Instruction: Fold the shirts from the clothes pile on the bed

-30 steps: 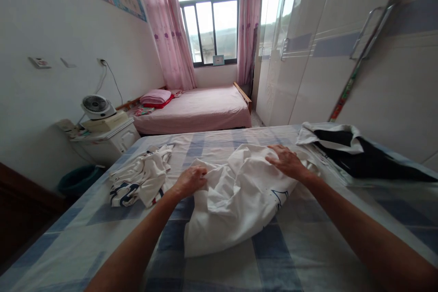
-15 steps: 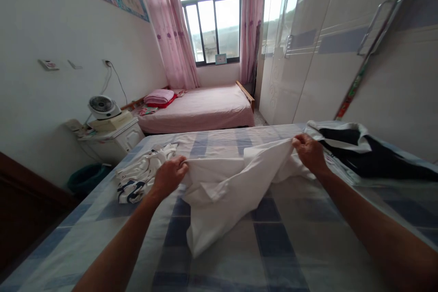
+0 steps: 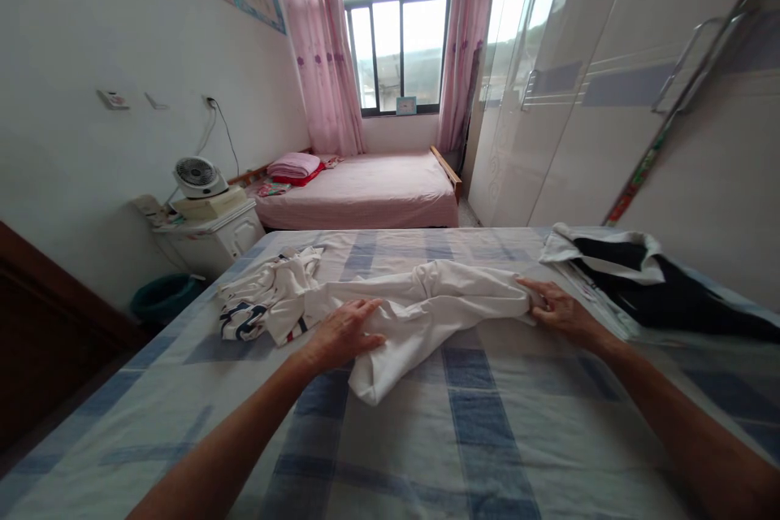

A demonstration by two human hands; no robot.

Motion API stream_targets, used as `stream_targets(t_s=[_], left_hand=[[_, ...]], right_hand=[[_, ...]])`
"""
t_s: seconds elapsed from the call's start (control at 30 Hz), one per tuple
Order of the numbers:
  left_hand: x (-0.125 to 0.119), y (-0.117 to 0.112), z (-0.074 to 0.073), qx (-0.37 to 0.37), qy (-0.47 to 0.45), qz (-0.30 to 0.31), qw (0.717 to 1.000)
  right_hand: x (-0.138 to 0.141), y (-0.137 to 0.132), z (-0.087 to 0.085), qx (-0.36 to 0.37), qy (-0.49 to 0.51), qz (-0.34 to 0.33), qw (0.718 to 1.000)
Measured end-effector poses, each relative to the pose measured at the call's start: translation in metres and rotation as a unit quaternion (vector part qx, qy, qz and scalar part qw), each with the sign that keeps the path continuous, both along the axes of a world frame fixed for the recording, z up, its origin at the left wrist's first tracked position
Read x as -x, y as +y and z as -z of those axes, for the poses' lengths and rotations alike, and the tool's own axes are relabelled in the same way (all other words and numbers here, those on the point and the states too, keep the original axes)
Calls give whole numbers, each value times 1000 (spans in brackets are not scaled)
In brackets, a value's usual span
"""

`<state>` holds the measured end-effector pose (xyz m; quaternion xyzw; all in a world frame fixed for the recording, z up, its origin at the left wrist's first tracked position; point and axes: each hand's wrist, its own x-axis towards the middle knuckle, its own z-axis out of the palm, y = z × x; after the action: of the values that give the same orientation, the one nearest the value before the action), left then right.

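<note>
A white garment (image 3: 426,309) lies stretched sideways across the blue-checked bed sheet (image 3: 463,431). My left hand (image 3: 341,333) rests flat on its left part, fingers stretched out toward the right. My right hand (image 3: 557,309) is at the garment's right end, fingers curled on the cloth's edge. A crumpled white and navy garment (image 3: 262,305) lies just left of my left hand. A black and white garment (image 3: 634,268) lies at the right edge of the bed, beyond my right hand.
A white bedside cabinet (image 3: 213,236) with a small fan (image 3: 195,176) stands left of the bed, a dark bin (image 3: 164,298) below it. A pink bed (image 3: 366,191) is under the window. A wardrobe (image 3: 609,114) lines the right wall.
The white garment, lifted and pulled taut between both hands half a second ago, now lies flat on the sheet. My left hand has opened onto it; my right hand has dropped to the bed.
</note>
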<state>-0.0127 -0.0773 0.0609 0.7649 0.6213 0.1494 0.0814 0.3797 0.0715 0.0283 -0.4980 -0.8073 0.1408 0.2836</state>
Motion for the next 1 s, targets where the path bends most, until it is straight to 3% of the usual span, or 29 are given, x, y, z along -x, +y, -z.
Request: stream_targets(t_s=[0.13,0.23,0.3,0.37,0.43,0.47,0.57,0.6,0.67,0.77,0.87,1.0], left_hand=[[-5,2,-1,34,-16,-56,998],[11,-13,-29,60,-171,-22,983],[25,-28,-60,34,-333,-8,942],[36,-34,-91,-51,-472,-36,879],[41,-25,-114,-126,-547,-73,824],[42,-13,-122,-146,-559,-86,812],[39,45,-125,-139,-539,-109,824],[39,68,-123,-142,-547,-127,815],[40,109,-121,-164,-625,-162,746],[45,146,-131,-221,-668,-167,691],[52,147,-148,-299,-656,-145,677],[55,110,-151,-343,-608,-135,703]], right_hand=[[6,-11,-18,25,9,49,998],[-4,-25,-51,88,170,43,981],[-11,-35,-79,102,307,28,946],[-13,-38,-109,80,415,46,905],[-4,-32,-133,48,478,70,874],[4,-25,-141,38,489,71,868],[37,13,-151,62,476,54,875],[48,28,-150,86,474,53,875],[68,57,-147,94,485,62,867],[84,85,-153,-2,514,50,856],[84,85,-168,-97,481,42,870],[68,50,-173,-148,386,49,909]])
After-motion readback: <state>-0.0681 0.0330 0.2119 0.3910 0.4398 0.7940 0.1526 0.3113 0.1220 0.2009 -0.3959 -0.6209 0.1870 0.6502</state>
